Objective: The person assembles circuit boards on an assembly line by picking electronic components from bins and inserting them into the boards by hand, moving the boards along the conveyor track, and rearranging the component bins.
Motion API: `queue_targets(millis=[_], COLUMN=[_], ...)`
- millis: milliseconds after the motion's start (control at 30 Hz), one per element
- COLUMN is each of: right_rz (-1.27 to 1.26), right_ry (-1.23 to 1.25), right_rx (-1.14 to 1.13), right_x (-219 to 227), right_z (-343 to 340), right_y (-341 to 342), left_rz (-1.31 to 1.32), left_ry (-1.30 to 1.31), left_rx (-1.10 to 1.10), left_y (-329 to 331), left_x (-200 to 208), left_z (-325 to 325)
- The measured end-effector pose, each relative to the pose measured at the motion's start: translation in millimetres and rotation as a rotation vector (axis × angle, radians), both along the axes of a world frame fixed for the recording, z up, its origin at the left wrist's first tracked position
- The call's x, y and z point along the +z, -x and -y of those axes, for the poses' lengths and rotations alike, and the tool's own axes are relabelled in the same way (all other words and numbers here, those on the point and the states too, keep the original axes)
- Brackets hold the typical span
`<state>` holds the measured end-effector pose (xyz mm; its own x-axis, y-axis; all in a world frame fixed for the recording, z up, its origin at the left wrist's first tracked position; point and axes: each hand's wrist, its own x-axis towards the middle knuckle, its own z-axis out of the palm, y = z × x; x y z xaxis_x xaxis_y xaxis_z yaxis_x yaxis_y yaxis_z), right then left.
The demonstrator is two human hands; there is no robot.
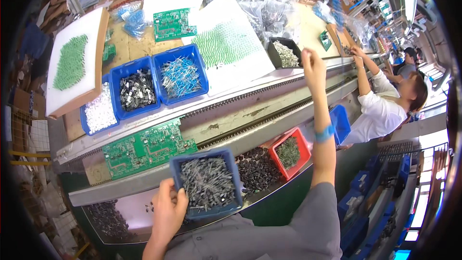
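Note:
My left hand (pixel 167 212) is closed on the left wall of a blue-grey bin (pixel 235 173), its thumb over the rim. Inside lie many dark components with thin metal leads (pixel 207 183). My right arm, with a blue wristband (pixel 325 134), reaches out to the far right. That right hand (pixel 313 70) has its fingers pinched together beside a black bin (pixel 275 58) of small pale parts; anything between the fingertips is too small to make out. A large green circuit board (pixel 144 147) lies on the conveyor rail, just beyond the left hand.
Blue bins (pixel 159 79) hold white, black and blue-bodied parts. Foam sheets (pixel 231 33) carry green parts, beside another circuit board (pixel 173 24). A red bin (pixel 304 151) and loose black parts (pixel 260 171) are nearer me. A co-worker in white (pixel 380 115) works at the right.

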<state>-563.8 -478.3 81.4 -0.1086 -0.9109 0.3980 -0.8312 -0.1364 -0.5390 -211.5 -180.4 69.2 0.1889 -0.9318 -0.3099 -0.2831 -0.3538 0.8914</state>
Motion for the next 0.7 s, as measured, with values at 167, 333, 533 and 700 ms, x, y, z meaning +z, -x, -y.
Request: queue_targets(millis=[167, 333, 533, 700], right_rz=[0.071, 0.221, 0.252, 0.161], right_ry=[-0.563, -0.612, -0.326, -0.089], right_rx=[0.569, 0.453, 0.177, 0.158], right_x=[41, 33, 12, -3], right_z=[-149, -188, -141, -68], right_y=[-58, -66, -26, 55], left_rz=[-0.067, -0.123, -0.321, -0.19], left_ry=[0.125, 0.244, 0.339, 0.41], left_rx=[-0.125, -0.192, -0.33, -0.636], left_y=[20, 59, 104, 100], left_x=[1, -1, -4, 8], left_z=[46, 102, 145, 126])
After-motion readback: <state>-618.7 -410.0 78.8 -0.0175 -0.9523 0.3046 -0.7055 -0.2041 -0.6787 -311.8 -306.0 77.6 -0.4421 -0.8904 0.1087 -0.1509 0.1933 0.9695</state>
